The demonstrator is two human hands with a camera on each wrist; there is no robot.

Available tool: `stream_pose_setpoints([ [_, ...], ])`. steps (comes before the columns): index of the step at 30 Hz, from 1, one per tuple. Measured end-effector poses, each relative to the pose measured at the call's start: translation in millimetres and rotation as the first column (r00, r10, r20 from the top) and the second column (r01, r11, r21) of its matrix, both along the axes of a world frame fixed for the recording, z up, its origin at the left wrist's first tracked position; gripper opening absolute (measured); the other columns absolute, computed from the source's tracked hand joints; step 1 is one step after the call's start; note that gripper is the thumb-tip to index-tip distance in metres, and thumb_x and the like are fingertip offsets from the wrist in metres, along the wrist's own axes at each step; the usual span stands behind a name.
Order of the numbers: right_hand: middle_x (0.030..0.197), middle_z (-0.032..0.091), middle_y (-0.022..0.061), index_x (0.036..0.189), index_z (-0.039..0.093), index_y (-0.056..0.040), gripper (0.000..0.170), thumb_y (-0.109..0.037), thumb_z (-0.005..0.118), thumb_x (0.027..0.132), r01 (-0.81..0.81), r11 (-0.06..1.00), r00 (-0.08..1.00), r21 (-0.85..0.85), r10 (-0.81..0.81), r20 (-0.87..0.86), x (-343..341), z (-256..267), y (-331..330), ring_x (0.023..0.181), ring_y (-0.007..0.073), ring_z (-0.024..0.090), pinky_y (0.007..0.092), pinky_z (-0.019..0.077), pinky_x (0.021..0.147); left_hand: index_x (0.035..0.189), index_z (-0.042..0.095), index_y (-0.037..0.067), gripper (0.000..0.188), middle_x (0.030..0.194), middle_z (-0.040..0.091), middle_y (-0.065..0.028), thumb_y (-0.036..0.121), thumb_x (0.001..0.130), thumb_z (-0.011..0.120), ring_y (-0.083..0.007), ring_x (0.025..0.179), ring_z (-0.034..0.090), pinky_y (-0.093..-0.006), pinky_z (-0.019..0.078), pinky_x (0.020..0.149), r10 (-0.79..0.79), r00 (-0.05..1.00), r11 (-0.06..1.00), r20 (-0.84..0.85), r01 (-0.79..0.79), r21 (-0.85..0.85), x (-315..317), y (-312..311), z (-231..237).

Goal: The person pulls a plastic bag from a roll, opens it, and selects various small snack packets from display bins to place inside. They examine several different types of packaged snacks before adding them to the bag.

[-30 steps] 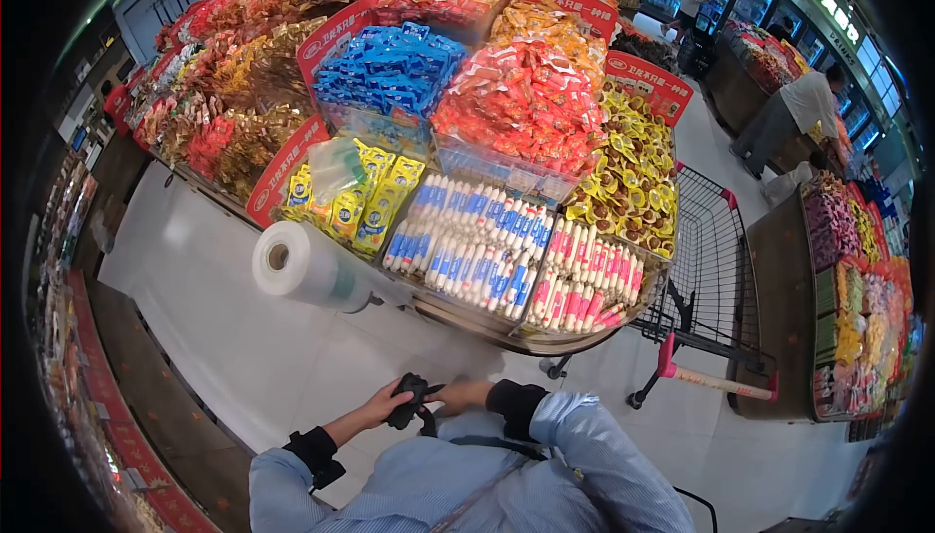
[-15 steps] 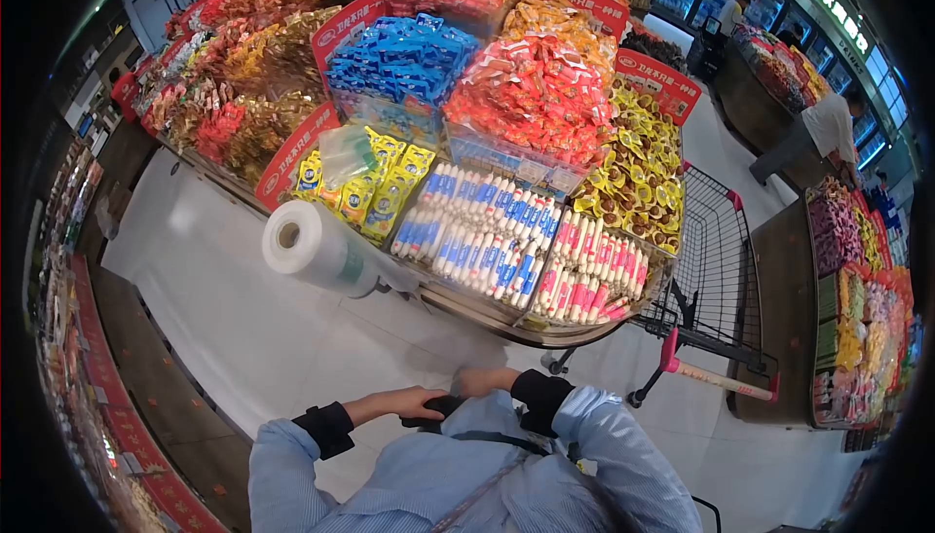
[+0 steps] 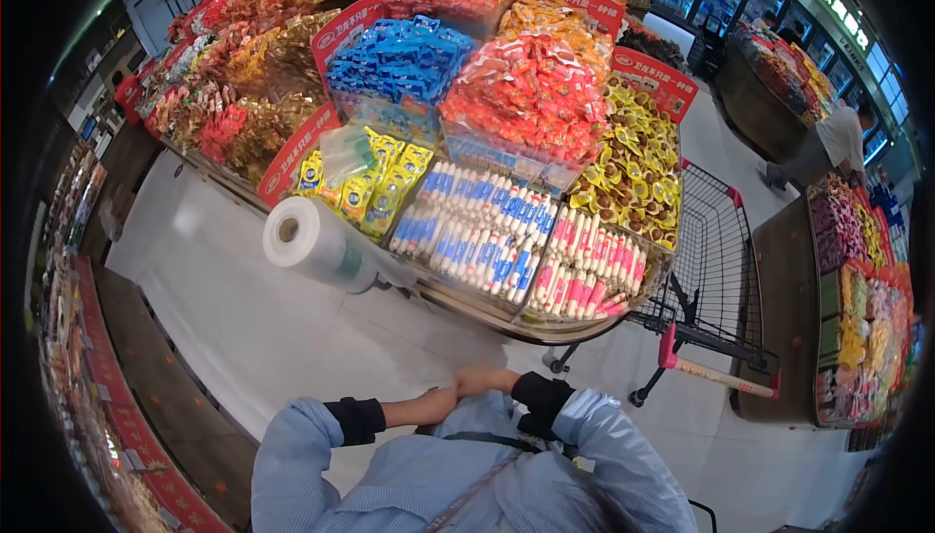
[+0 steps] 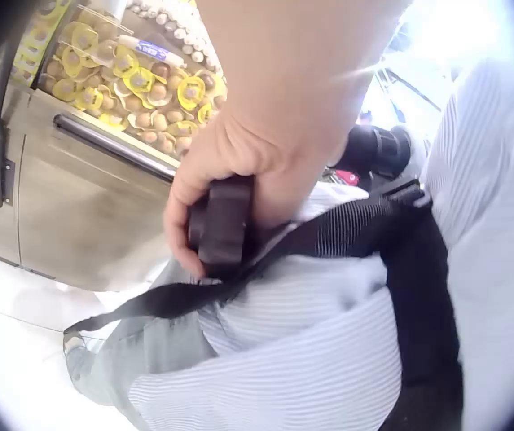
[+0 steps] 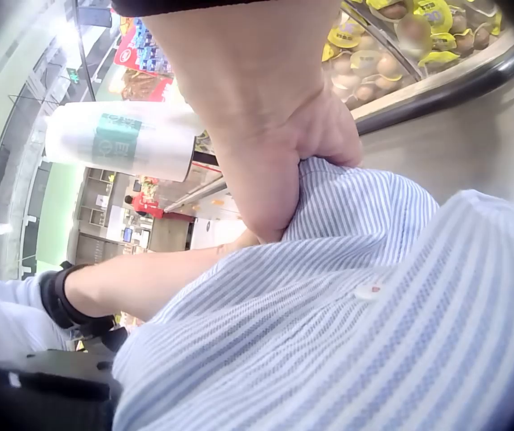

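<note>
In front of the waist, my left hand (image 3: pixel 433 404) and right hand (image 3: pixel 477 380) overlap in the head view. The left wrist view shows the left fingers curled round a small black box-shaped device (image 4: pixel 225 229), right against a black strap (image 4: pixel 342 229) at the waist. The device is mostly hidden by my body and hands in the head view. With its fingers bent over the cloth, my right hand (image 5: pixel 302 153) grips a bunched fold of the blue-striped shirt (image 5: pixel 364 197).
A snack display ahead holds white sticks (image 3: pixel 477 226) in blue wrappers and yellow-packed snacks (image 3: pixel 633 163). At its near left corner is a plastic bag roll (image 3: pixel 317 246). A shopping cart (image 3: pixel 716 270) stands at the right, and a person (image 3: pixel 838 139) bends over another display.
My left hand has moved right and in against the waist, taking the black device out of the head view. My right hand has come up slightly beside it.
</note>
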State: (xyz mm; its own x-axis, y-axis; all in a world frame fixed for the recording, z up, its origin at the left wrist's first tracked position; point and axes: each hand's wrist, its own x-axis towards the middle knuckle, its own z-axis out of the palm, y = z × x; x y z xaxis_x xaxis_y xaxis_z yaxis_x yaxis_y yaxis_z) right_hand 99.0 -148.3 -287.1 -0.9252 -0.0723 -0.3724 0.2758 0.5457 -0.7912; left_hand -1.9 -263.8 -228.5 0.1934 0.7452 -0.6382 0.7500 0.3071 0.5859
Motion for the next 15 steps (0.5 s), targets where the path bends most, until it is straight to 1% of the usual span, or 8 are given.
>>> stream_pose_setpoints([
  [2, 0.072, 0.062, 0.0147, 0.072, 0.065, -0.0058, 0.025, -0.028, 0.058, 0.065, 0.024, 0.998, 0.999, 0.064, -0.026, 0.031, -1.0, 0.2, -5.3, 0.068, 0.0294, 0.059, 0.0368, 0.0453, 0.061, 0.114, 0.025, -0.014, 0.052, 0.084, 0.055, -0.0316, 0.023, 0.082, 0.042, -0.0404, 0.077, 0.056, -0.0434, 0.0454, 0.066, -0.09, 0.996, 0.994, -0.014, 0.089, -0.059, -3.1, -3.9, -4.8],
  [3, 0.071, 0.061, 0.0161, 0.071, 0.064, -0.004, 0.025, -0.027, 0.057, 0.065, -0.024, 0.998, 1.0, 0.058, 0.023, 0.018, -0.5, -3.3, -7.0, 0.065, 0.0306, 0.058, 0.0378, 0.0444, 0.06, 0.117, 0.024, -0.014, 0.053, 0.083, 0.055, -0.0311, 0.02, 0.081, 0.043, -0.0401, 0.078, 0.056, -0.0441, 0.0451, 0.067, -0.135, 0.991, 0.987, -0.018, 0.133, -0.088, -3.9, -5.1, -5.1],
  [5, 0.069, 0.059, 0.0189, 0.069, 0.062, -0.0003, 0.025, -0.025, 0.055, 0.067, -0.119, 0.991, 0.993, 0.054, 0.12, -0.01, 1.0, -14.7, -6.6, 0.059, 0.0331, 0.055, 0.0399, 0.0424, 0.057, 0.116, 0.027, -0.013, 0.058, 0.093, 0.054, -0.0281, 0.023, 0.079, 0.053, -0.0359, 0.085, 0.056, -0.0396, 0.0454, 0.072, -0.198, 0.979, 0.958, 0.056, 0.205, -0.202, -11.0, 8.4, 39.8],
  [6, 0.068, 0.059, 0.019, 0.068, 0.062, -0.0002, 0.026, -0.025, 0.054, 0.068, -0.119, 0.991, 0.993, 0.054, 0.12, -0.007, 3.4, -13.6, -5.4, 0.058, 0.0326, 0.055, 0.0398, 0.0424, 0.057, 0.115, 0.028, -0.013, 0.06, 0.097, 0.054, -0.0266, 0.024, 0.078, 0.058, -0.0338, 0.089, 0.056, -0.0373, 0.0456, 0.074, -0.224, 0.97, 0.936, 0.096, 0.242, -0.255, -13.3, 12.9, 55.1],
  [8, 0.067, 0.058, 0.0192, 0.067, 0.061, 0.0002, 0.027, -0.025, 0.053, 0.069, -0.119, 0.992, 0.993, 0.051, 0.119, -0.001, 8.7, -8.9, -3.9, 0.057, 0.0316, 0.054, 0.0396, 0.0423, 0.056, 0.12, 0.028, -0.008, 0.06, 0.107, 0.05, -0.0234, 0.022, 0.078, 0.059, -0.0301, 0.098, 0.052, -0.0355, 0.0429, 0.08, -0.163, 0.897, 0.944, 0.412, 0.264, -0.2, -36.4, -4.6, 18.3],
  [9, 0.066, 0.058, 0.0193, 0.068, 0.061, 0.0004, 0.027, -0.025, 0.053, 0.069, -0.124, 0.992, 0.992, 0.03, 0.124, 0.005, 10.6, -7.1, -3.3, 0.056, 0.0313, 0.054, 0.0397, 0.0422, 0.056, 0.123, 0.028, -0.006, 0.061, 0.112, 0.049, -0.0218, 0.022, 0.078, 0.06, -0.0283, 0.102, 0.05, -0.0346, 0.0416, 0.083, -0.132, 0.821, 0.948, 0.556, 0.268, -0.17, -42.4, -8.1, 18.9],
  [12, 0.065, 0.057, 0.0195, 0.068, 0.061, 0.0009, 0.028, -0.025, 0.052, 0.07, -0.138, 0.99, 0.99, -0.02, 0.138, 0.019, 13.3, 0.5, 0.6, 0.055, 0.0303, 0.053, 0.0399, 0.0419, 0.055, 0.127, 0.029, 0.001, 0.057, 0.118, 0.045, -0.0183, 0.019, 0.08, 0.058, -0.0236, 0.106, 0.047, -0.0319, 0.0386, 0.088, -0.01, 0.793, 0.961, 0.609, 0.175, -0.212, -46.9, -16.6, 26.0],
  [15, 0.067, 0.058, 0.0176, 0.071, 0.061, -0.0004, 0.027, -0.026, 0.054, 0.069, -0.16, 0.986, 0.985, -0.038, 0.162, 0.063, 15.5, 5.5, 0.6, 0.058, 0.0285, 0.054, 0.0385, 0.0425, 0.057, 0.12, 0.037, 0.001, 0.052, 0.111, 0.05, -0.0167, 0.021, 0.078, 0.06, -0.0218, 0.1, 0.051, -0.0304, 0.0415, 0.082, -0.028, 0.854, 0.981, 0.52, 0.123, -0.148, -37.0, -17.4, 7.3],
])
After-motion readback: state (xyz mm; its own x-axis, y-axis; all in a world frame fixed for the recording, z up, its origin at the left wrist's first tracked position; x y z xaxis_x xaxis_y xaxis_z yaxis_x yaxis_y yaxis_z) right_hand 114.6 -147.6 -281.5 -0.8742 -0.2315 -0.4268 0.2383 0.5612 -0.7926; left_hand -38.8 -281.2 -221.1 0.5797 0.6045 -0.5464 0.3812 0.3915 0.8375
